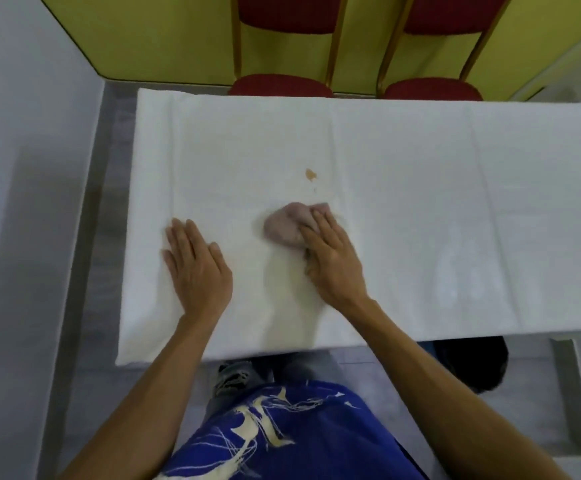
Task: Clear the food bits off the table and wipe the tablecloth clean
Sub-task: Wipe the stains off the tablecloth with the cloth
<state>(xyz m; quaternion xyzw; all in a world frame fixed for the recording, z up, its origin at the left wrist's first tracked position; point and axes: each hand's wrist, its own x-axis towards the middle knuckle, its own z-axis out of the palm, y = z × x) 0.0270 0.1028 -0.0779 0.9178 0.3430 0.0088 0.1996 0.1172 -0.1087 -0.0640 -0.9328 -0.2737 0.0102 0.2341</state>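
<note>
Blue shirt [282, 438] w/ cream print sits closest, both bare forearms reaching out over it. R hand [330, 258] lies on a pinkish rag [284, 225], fingers fairly straight & pressing it down onto the white tablecloth [420, 202], thumb at the rag's near side, not curled round it as far as I can see. Rag is bunched, approx mid-cloth, most of it showing left of my fingers. L hand [195, 265] is flat, palm down, fingers spread, holding nothing, resting on the tablecloth near its left end, well apart from the rag. Between the hands, toward the near edge, is a darker yellowish patch [282, 289]. Beyond the rag is a small orange-brown stain [311, 174], near but not touching it. Far side: 2 red chairs [282, 85] w/ gold frames, seats right at the far edge
</note>
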